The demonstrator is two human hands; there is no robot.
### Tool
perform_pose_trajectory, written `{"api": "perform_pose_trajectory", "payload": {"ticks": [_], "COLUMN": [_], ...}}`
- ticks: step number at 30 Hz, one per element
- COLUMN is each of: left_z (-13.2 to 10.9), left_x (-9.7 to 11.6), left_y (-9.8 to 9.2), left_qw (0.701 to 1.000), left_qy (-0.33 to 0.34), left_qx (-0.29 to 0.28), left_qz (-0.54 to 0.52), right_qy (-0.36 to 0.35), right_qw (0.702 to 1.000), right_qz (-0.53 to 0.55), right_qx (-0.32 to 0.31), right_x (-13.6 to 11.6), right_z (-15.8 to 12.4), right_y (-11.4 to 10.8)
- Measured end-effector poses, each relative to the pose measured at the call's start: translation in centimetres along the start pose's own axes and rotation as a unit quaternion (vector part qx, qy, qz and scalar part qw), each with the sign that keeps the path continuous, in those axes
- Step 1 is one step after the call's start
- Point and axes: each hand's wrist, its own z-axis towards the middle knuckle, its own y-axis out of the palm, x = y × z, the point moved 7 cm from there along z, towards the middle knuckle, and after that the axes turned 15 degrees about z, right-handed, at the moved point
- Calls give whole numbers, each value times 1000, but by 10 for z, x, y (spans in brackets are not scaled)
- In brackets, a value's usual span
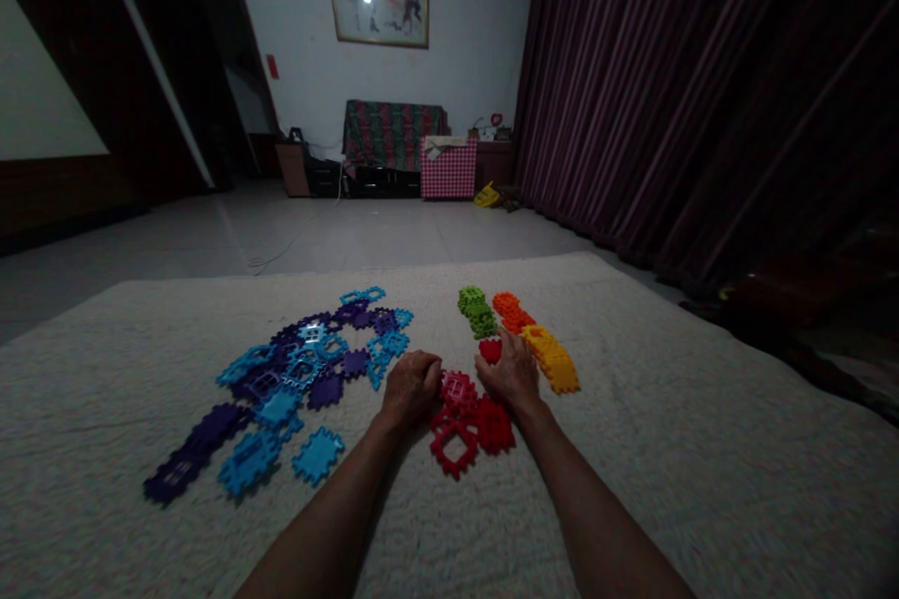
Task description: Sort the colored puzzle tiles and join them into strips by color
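No legible text anywhere

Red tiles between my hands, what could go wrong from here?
1. Dim light: in the mixed pile, purple tiles could pass for blue tiles.
2. The right hand lies close to the yellow tiles; a sideways nudge could scatter that row.
3. The red tiles lie loose on a shaggy rug, so the left hand could push them askew.
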Motion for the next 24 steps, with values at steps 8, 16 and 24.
{"api": "perform_pose_trajectory", "payload": {"ticks": [8,16,24], "left_z": [0,1,2], "left_x": [-1,-9,-25], "left_y": [-1,1,-1], "left_qw": [1000,995,966], "left_qy": [-4,-32,-122], "left_qx": [3,18,48], "left_qz": [-8,-96,-223], "right_qy": [-27,-83,-96], "right_qw": [1000,994,965], "right_qz": [-12,43,215], "right_qx": [11,48,-114], "right_x": [6,-1,-21], "right_z": [5,4,-32], "right_y": [1,-7,-20]}}
